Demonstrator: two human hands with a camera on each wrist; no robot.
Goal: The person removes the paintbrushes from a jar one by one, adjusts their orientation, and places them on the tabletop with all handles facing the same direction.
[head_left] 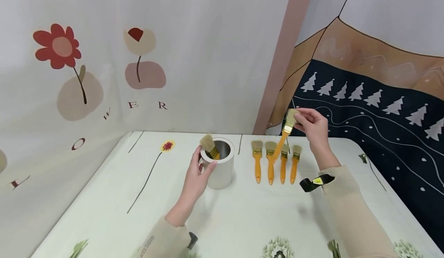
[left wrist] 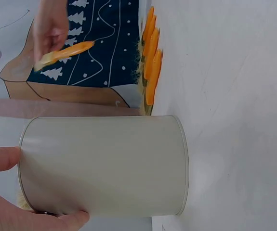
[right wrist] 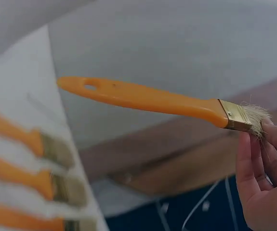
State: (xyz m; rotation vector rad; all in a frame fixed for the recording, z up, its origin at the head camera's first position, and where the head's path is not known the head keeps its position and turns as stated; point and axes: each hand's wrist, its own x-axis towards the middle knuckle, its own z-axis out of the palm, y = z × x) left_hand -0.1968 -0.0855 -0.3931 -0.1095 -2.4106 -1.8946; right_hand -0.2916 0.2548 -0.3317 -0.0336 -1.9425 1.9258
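Closest to us on the surface (head_left: pixel 243 227), our left hand (head_left: pixel 195 178) is wrapped round the side of the pale round canister (head_left: pixel 220 168), thumb on one side and fingers on the other, so it's steadied upright. One brush (head_left: pixel 210 146) is already in it, bristles up and leaning on the rim; whether anything else sits down inside, we can't tell from these views. Just beyond and to the right, four orange-handled brushes (head_left: pixel 275 161) lie side by side, bristles pointing away from us. Above them our right hand (head_left: pixel 311 125) pinches a fifth brush (head_left: pixel 286 131) by its bristle end, fingertips (right wrist: pixel 254 159) on the hairs right next to the brass ferrule, with the orange handle hanging down over the row. That grip looks like the sketchy part to us: bristles are soft and slippery, so the brush could swing or slide out and knock the laid-out ones out of line. Also the canister mouth isn't wide, and with a brush already leaning there, a dangling handle could clip the rim or that brush and tip things, if our left hand lets up.
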